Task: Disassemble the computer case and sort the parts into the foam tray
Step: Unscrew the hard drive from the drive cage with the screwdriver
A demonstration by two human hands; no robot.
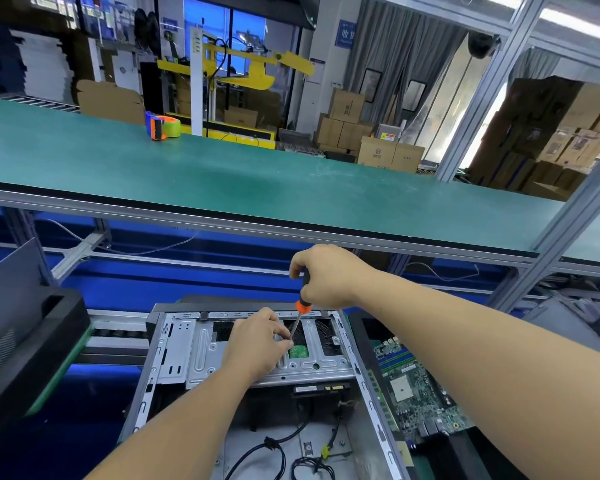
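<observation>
Right hand [326,277] fisted atop screwdriver [300,311], left hand [257,341] pinching its tip

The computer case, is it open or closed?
Open: the computer case has no side panel, so its metal bracket and loose cables show.

Both arms are bare and reach forward from the bottom of the shot. The right hand [326,275] sits higher, fist wrapped round a handle with the knuckles up and the wrist bent down. The left hand [257,341] is lower, palm down, with its fingers [284,342] pinched together at the tip. The hands are close but apart.
</observation>
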